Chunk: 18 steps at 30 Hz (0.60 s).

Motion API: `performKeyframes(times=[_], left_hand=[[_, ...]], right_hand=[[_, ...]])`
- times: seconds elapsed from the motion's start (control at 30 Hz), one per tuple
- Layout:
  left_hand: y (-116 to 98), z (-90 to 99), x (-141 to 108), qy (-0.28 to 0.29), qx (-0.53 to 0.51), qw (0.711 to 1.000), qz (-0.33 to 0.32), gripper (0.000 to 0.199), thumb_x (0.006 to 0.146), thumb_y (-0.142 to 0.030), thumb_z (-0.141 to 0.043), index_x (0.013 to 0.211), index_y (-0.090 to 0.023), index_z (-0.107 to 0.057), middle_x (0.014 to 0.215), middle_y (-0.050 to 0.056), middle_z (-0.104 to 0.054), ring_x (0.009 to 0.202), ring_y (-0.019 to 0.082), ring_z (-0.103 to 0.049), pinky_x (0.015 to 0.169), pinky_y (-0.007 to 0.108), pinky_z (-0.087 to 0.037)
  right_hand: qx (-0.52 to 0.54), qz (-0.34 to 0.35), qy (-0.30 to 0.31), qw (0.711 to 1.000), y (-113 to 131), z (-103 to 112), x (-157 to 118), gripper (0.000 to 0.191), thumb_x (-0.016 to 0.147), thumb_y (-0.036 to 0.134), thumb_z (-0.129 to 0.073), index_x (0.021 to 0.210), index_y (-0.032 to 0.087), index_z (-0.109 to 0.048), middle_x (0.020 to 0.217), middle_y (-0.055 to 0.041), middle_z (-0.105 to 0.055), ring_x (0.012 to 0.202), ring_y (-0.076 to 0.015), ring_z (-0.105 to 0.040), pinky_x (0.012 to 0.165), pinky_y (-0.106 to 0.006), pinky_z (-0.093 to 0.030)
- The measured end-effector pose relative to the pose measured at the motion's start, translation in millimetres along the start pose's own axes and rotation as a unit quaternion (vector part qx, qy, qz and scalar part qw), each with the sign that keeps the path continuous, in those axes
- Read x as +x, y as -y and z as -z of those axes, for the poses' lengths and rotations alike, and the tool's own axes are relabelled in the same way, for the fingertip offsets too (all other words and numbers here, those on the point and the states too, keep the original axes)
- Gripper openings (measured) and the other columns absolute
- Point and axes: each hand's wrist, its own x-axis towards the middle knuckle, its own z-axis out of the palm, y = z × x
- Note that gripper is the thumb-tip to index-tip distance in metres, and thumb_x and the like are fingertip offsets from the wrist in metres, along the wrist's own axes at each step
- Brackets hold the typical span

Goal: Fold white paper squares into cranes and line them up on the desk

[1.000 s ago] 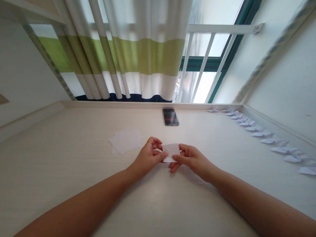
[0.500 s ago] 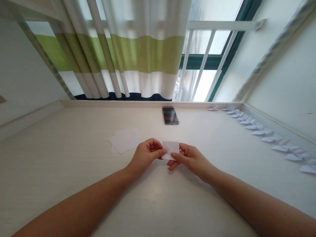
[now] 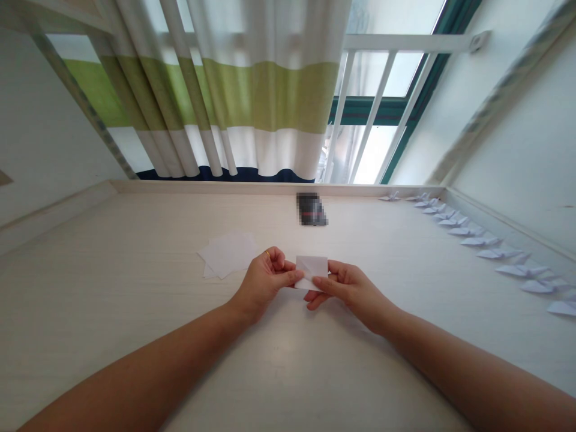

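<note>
A small folded square of white paper [image 3: 314, 266] is held between my two hands, just above the pale tabletop [image 3: 279, 360]. My left hand [image 3: 269, 277], with a ring on one finger, pinches its left edge, thumb on top. From the other side my right hand [image 3: 344, 282] grips it, the thumb lying across the lower right of its face and the fingers partly behind it. A diagonal crease or flap edge shows on the paper. Left of my left hand lie several loose sheets of white paper [image 3: 227, 255], overlapping each other.
A dark pixelated object [image 3: 311, 209] lies near the back edge. Along the right side runs a row of several folded white paper cranes [image 3: 481, 242]. A raised ledge [image 3: 216, 188] borders the back, with a striped curtain [image 3: 274, 96] and white railing [image 3: 373, 108] beyond.
The fingers of my left hand have shifted slightly behind the paper's left edge. Both hands still hold the paper in nearly the same place. The view has shifted a little.
</note>
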Motion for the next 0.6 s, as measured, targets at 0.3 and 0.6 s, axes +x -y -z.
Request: performKeyframes(times=[0.3,0.6], left_hand=[[-1,0.9,1,0.020,-0.007,1.000,-0.008,0.038,0.057,-0.013,-0.068,0.060,-0.018,-0.031,0.053,-0.007,-0.054,0.048,0.005,-0.048,0.053,0.019,-0.037],[9,4.4,7,0.055,0.002,0.998,0.021,0.033,0.061,-0.019,-0.067,0.073,-0.018,-0.037,0.058,-0.007,-0.052,0.053,0.006,-0.051,0.053,0.018,-0.036]], right_hand=[[0.021,0.005,0.006,1.000,2,-1,0,0.026,0.073,0.029,-0.059,0.091,0.011,-0.052,0.070,-0.0068,-0.068,0.063,-0.0177,-0.065,0.069,-0.032,-0.045],[-0.025,-0.004,0.050,0.998,-5,-5,1,0.023,0.073,0.034,-0.058,0.079,0.015,-0.046,0.071,-0.0068,-0.067,0.067,-0.0187,-0.065,0.070,-0.034,-0.046]])
